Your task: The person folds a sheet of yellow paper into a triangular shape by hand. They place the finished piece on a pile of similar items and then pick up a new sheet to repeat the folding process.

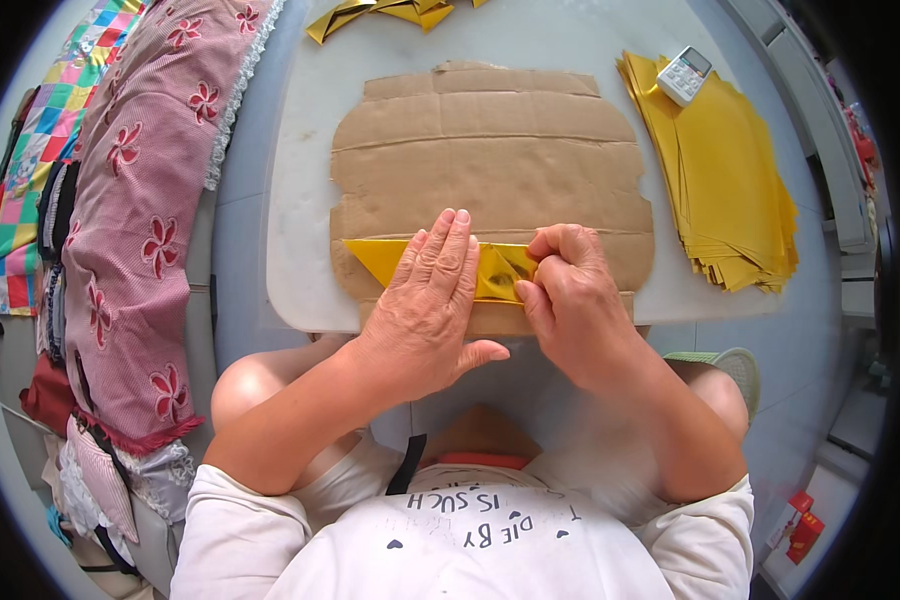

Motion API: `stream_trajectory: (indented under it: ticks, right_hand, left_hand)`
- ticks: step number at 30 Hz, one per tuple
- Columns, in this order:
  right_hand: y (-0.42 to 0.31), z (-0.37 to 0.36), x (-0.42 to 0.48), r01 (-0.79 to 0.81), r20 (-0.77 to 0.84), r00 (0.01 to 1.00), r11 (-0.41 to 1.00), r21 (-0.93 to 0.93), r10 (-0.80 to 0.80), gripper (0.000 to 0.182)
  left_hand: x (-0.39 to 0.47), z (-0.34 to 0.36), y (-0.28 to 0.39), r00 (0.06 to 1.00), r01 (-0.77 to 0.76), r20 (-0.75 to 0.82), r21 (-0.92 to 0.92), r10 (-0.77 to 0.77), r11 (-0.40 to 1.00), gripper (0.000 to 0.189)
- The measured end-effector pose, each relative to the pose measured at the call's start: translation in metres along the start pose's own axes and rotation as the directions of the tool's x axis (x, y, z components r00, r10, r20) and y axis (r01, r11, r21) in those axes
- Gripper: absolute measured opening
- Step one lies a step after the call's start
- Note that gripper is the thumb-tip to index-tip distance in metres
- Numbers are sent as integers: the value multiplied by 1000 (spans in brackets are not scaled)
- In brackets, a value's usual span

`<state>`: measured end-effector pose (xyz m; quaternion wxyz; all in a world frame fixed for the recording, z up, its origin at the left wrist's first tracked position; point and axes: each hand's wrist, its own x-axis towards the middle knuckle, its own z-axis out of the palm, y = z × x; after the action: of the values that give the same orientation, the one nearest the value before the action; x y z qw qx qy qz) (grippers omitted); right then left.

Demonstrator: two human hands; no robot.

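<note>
A strip of folded gold foil paper [499,271] lies near the front edge of a flattened cardboard sheet [487,180]. Its left end tapers to a point. My left hand [431,315] rests flat across the strip, fingers together and thumb out to the side, hiding the middle of the paper. At the strip's right end, my right hand [577,300] pinches the foil between thumb and curled fingers. Creases show in the shiny part between the two hands.
The cardboard lies on a pale table [300,225]. To the right, a calculator [685,75] sits on a fanned stack of gold sheets [727,180]. Folded gold pieces [390,11] lie at the far edge. A pink flowered cloth [142,225] covers a seat at left.
</note>
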<state>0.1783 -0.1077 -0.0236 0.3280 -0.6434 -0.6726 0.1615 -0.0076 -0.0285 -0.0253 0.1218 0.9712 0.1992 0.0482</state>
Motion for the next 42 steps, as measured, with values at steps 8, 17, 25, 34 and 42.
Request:
stream_trajectory:
  ticks: [8,17,25,34,42]
  right_hand:
    - [5,-8,-8,57,23,998,998,-25,-57,18]
    - [-5,-1,-33,286,133,957,906,-311,-257,76]
    - [-1,-10,-42,250,238,958,869,-427,-159,89]
    - [5,-33,-50,244,202,966,842,-481,-164,89]
    - [14,-39,-17,134,-169,960,893,-429,-225,71]
  left_hand:
    - [1,6,1,999,35,-4,35,-35,999,110]
    - [1,9,2,999,47,-28,78,-45,996,110]
    - [-1,14,0,996,34,-80,52,-30,998,108]
    - [0,13,0,996,26,-83,66,-21,997,110]
    - [9,7,-11,997,15,-75,12,-14,1000,121]
